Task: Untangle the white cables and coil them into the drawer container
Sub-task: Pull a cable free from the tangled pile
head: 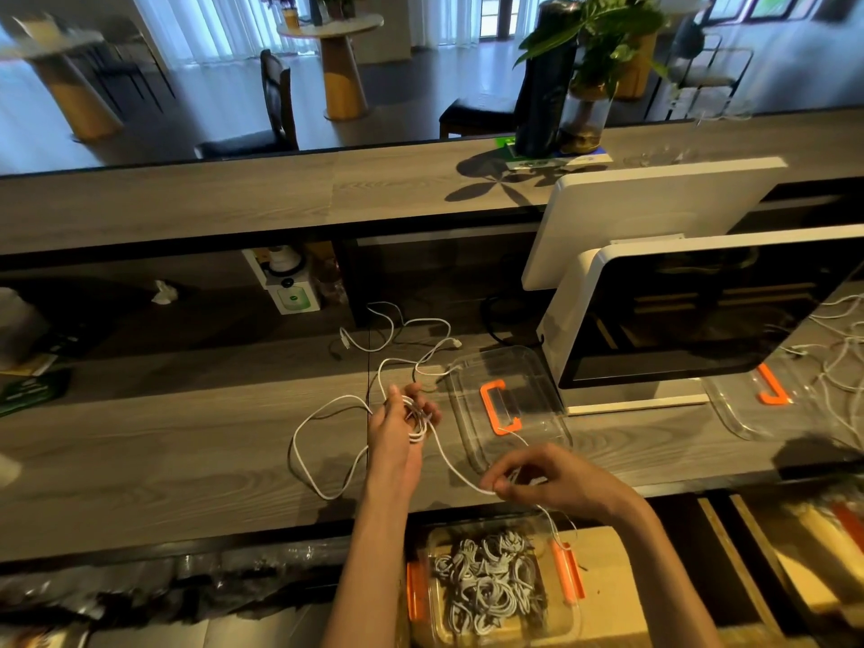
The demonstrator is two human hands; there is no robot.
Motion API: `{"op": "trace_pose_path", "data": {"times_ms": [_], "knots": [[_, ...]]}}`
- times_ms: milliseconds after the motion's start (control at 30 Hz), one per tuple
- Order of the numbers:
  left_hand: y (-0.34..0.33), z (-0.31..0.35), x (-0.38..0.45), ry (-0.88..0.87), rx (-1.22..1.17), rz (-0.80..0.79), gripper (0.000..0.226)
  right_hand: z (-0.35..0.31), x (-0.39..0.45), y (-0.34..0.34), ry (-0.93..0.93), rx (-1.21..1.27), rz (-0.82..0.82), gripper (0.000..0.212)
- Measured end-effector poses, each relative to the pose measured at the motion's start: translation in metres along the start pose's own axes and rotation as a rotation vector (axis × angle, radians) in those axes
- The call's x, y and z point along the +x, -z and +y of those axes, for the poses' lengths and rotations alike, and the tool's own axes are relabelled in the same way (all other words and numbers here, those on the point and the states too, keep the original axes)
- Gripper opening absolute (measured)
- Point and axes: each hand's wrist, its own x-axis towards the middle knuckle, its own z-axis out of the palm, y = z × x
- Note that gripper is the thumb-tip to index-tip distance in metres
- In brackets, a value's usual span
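A thin white cable lies in loose loops on the grey wood-grain counter, and the clear plastic lid with an orange clip handle sits on that same counter as the handiest landmark. Just left of the lid, the left hand stands raised with its palm turned up and several turns of the white cable wound around its fingers; the fingers are curled enough to hold the small coil in place. From the coil, one strand runs down and to the right, passing in front of the lid's near edge to the right hand. The right hand pinches this strand between thumb and fingertips, just nearer the camera than the lid. The remaining length of cable trails away left of the lid in a wide loop and beyond the lid in further bends, with its white plug ends lying on the counter behind the lid. Below the counter edge, nearer than the lid, a clear plastic container with orange side latches rests in the open wooden drawer, holding a heap of coiled white cables. Right of the lid stands a white-framed monitor with a dark screen.
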Motion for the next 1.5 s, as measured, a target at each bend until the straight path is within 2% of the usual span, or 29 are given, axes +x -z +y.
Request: {"op": "trace_pose_path", "data": {"times_ms": [67,167,300,433,500,633,700,800,933,1067,1133,1300,1400,1500], "knots": [[0.001,-0.004,0.003,-0.001,0.097,-0.019,0.036,-0.007,0.000,-0.002,0.053,0.071,-0.041,0.020],[0.004,-0.008,0.002,0.012,0.365,-0.109,0.040,-0.018,0.006,-0.007,0.132,0.252,0.017,0.026],[-0.001,-0.012,-0.010,0.141,0.684,-0.244,0.066,-0.020,0.017,-0.014,0.162,0.455,0.277,0.026],[-0.002,-0.015,-0.013,0.298,0.713,-0.477,0.087,-0.018,0.024,-0.015,0.173,0.470,0.529,0.027],[-0.004,-0.014,-0.016,0.339,0.721,-0.600,0.082,-0.013,0.026,-0.015,0.161,0.420,0.617,0.026],[-0.006,-0.011,-0.023,0.247,0.869,-0.763,0.051,-0.003,0.025,-0.012,0.150,0.390,0.652,0.023],[-0.006,-0.009,-0.021,0.216,0.852,-0.730,0.045,-0.002,0.023,-0.010,0.145,0.390,0.637,0.022],[-0.001,-0.004,-0.015,0.123,0.783,-0.587,0.050,0.001,0.017,-0.004,0.117,0.386,0.634,0.019],[0.003,-0.001,-0.010,-0.021,0.591,-0.380,0.051,0.008,0.010,-0.001,0.093,0.296,0.593,0.010],[0.004,0.003,-0.006,-0.100,0.336,-0.175,0.048,0.016,0.005,0.002,0.034,0.162,0.563,0.010],[0.005,0.004,-0.004,-0.106,0.250,-0.109,0.046,0.017,0.002,0.004,0.000,0.109,0.482,0.015],[-0.002,0.003,-0.005,-0.027,-0.048,-0.073,0.044,0.009,0.002,-0.002,0.000,-0.015,0.169,0.027],[-0.001,-0.001,-0.003,-0.020,0.028,-0.066,0.037,-0.004,0.002,-0.004,0.059,0.012,0.016,0.025],[0.001,-0.007,-0.002,-0.015,0.284,-0.092,0.034,-0.018,0.003,-0.006,0.120,0.210,0.001,0.031]]}}
